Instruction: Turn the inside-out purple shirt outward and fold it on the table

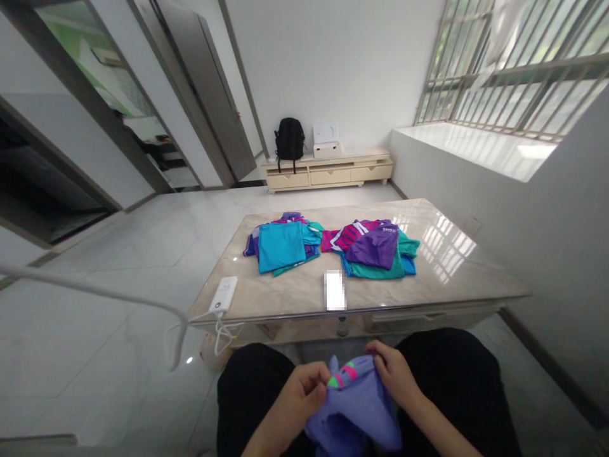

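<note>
Only the head view here: my left hand (297,400) pinches the pink-and-green striped edge of a purple shirt (354,406), and my right hand (392,374) grips the cloth on its other side, both closed narrow on the fabric. The shirt is over my black trousers (451,381), just short of the near edge of the marble-topped table (285,292). Its long axis runs about up-down in view, striped edge up toward the table, loose cloth sagging to my lap. Risk: a pinch could slip and let the loose part slide off my legs to the floor, or the bunched cloth could twist. On the table, left of centre, is a teal shirt pile (280,247), right of centre a purple shirt pile (371,251). A white power bank (222,296) sits at its near left corner, its cable (223,336) hanging over the edge, a possible snag for my arm. A blurred patch (335,290) by the near edge cannot be made out.
</note>
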A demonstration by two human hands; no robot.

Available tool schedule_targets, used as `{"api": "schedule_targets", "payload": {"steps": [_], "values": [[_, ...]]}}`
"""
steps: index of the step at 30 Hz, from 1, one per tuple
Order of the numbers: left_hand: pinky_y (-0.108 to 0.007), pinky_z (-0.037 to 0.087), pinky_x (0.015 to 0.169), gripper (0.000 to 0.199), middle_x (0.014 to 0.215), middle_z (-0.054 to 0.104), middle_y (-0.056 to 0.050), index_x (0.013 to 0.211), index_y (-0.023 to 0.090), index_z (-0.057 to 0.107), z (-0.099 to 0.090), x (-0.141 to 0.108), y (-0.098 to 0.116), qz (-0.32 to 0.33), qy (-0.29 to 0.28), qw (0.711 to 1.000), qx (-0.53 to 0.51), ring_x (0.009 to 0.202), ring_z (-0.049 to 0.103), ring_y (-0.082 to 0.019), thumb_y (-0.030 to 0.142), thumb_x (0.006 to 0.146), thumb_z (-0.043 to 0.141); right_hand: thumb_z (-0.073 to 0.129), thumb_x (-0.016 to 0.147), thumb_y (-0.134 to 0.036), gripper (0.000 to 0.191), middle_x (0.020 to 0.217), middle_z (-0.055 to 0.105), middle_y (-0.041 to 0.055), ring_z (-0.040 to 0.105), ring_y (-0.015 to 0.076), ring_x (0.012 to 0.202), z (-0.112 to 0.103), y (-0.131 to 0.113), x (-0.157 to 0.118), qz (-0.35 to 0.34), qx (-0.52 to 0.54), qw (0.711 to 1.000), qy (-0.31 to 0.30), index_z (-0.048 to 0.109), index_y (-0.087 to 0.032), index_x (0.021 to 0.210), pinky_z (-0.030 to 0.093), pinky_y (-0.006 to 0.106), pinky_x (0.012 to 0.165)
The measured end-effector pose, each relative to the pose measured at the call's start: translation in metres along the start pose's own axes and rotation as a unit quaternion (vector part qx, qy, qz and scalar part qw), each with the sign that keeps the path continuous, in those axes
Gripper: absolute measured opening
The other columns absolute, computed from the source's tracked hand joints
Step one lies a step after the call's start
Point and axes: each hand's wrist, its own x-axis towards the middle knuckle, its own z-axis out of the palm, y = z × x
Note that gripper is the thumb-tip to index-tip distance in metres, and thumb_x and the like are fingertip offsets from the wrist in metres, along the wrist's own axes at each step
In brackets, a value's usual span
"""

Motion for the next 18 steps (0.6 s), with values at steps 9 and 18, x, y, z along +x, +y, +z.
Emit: {"api": "schedule_targets", "payload": {"steps": [9,18], "values": [[-0.030,0.048,0.076,0.039,0.077,0.066,-0.004,0.076,0.018,0.070,-0.048,0.027,0.008,0.089,0.213,0.937,0.261,0.080,0.061,-0.022,0.053,0.091,0.062,0.085,0.070,-0.056,0.046,0.066,0.062,-0.0029,0.051,0.0096,0.058,-0.032,-0.049,-0.026,0.132,0.280,0.888,-0.339,0.070,-0.013,0.078,0.039,0.019,0.055],[-0.047,0.038,0.118,0.069,0.148,0.054,-0.017,0.142,0.022,0.058,0.048,0.007,-0.048,0.151,0.162,0.972,0.080,0.140,0.048,-0.036,0.068,0.091,0.056,0.091,0.064,-0.039,0.048,0.093,0.078,0.0064,0.074,0.0227,0.080,-0.031,-0.088,-0.003,0.226,0.603,0.763,-0.049,0.071,-0.018,0.103,0.058,0.036,0.082]]}}
